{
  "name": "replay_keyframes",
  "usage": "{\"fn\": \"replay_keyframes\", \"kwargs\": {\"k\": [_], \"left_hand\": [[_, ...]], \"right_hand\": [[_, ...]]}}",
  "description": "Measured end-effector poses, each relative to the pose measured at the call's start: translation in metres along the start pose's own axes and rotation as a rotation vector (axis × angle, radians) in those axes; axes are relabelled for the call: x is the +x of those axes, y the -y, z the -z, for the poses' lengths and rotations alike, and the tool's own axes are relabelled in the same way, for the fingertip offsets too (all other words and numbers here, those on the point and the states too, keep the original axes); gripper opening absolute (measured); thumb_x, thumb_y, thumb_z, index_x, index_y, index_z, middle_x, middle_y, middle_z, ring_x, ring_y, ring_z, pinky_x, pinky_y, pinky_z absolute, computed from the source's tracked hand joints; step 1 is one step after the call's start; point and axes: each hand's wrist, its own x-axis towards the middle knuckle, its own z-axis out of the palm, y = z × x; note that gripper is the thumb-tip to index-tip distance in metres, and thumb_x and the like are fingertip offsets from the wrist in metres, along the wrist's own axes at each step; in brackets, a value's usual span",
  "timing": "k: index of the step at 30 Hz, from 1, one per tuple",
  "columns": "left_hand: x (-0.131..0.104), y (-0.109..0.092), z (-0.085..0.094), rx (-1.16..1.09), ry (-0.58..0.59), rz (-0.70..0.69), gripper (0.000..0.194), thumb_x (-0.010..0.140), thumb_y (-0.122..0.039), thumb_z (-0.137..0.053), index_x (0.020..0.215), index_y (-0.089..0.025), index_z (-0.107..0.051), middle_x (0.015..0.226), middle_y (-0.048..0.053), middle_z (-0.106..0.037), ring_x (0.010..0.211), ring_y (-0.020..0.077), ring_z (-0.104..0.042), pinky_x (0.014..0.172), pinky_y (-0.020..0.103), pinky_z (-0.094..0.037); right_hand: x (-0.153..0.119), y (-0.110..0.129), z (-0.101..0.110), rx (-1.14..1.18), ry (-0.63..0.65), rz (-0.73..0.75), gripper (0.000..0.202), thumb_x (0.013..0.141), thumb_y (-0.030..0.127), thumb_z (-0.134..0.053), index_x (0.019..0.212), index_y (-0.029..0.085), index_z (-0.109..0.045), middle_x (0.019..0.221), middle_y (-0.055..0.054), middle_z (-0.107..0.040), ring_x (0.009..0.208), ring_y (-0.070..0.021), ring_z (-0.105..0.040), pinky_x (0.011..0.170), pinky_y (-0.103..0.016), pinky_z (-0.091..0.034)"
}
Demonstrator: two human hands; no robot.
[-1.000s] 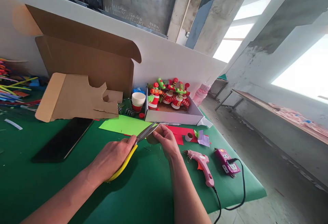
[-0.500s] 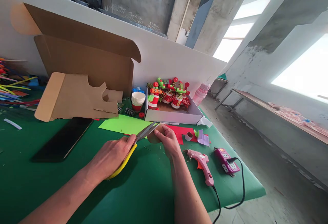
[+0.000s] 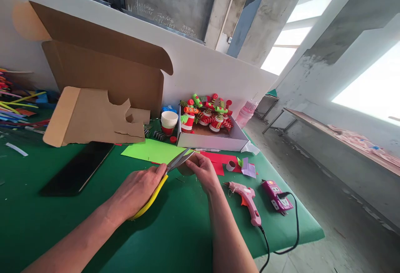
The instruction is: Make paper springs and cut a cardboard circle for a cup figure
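My left hand (image 3: 139, 191) is wrapped round the yellow-handled scissors (image 3: 149, 201), whose blades point up and to the right. Between finger and thumb, my right hand (image 3: 203, 171) pinches a small brown cardboard piece (image 3: 185, 169), which lies against the blades. Part of that piece is hidden by my fingers and the scissors. Just behind the blades a bright green sheet (image 3: 153, 151) lies on the green table (image 3: 175, 239). Red paper (image 3: 218, 167) lies behind my right hand.
A pink glue gun (image 3: 246, 200) and purple power box (image 3: 276, 196) with cables are at right. Behind stand paper cups (image 3: 169, 119), a white box (image 3: 212, 142) of red-green figures and torn cardboard (image 3: 93, 116). A black phone (image 3: 78, 171) lies left; a bottle (image 3: 246, 113) stands back right.
The view has shifted very slightly. The brown piece and the fingers of my right hand have tilted a little; both hands keep their hold.
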Motion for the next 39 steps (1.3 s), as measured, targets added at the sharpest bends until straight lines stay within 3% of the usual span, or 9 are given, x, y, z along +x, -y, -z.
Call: {"fn": "replay_keyframes", "kwargs": {"k": [18, 27, 39], "left_hand": [[-0.001, -0.002, 0.005, 0.025, 0.034, 0.002, 0.031, 0.091, -0.003, -0.025, 0.11, -0.016, -0.045, 0.074, 0.002, -0.059, 0.056, 0.0166, -0.059, 0.05, 0.025, -0.042], [-0.002, -0.002, 0.006, -0.01, 0.005, -0.027, 0.031, 0.091, -0.006, -0.021, 0.107, -0.017, -0.046, 0.072, 0.002, -0.06, 0.055, 0.017, -0.06, 0.051, 0.026, -0.045], [-0.003, -0.002, 0.009, -0.016, 0.043, -0.028, 0.027, 0.094, -0.008, -0.024, 0.106, -0.017, -0.046, 0.069, 0.001, -0.059, 0.056, 0.0177, -0.061, 0.049, 0.025, -0.041]], "right_hand": [[0.001, -0.001, 0.007, -0.079, 0.028, 0.025, 0.036, 0.07, 0.051, -0.078, 0.085, 0.02, -0.071, 0.077, -0.002, -0.07, 0.079, -0.021, -0.064, 0.075, -0.033, -0.049], [-0.003, 0.006, 0.009, -0.113, 0.05, 0.03, 0.024, 0.075, 0.04, -0.075, 0.088, 0.021, -0.073, 0.085, -0.003, -0.073, 0.088, -0.0225, -0.067, 0.084, -0.036, -0.051], [-0.002, 0.006, 0.011, -0.136, 0.054, 0.036, 0.021, 0.076, 0.032, -0.071, 0.094, 0.021, -0.073, 0.087, -0.003, -0.073, 0.089, -0.0209, -0.067, 0.084, -0.034, -0.051]]}}
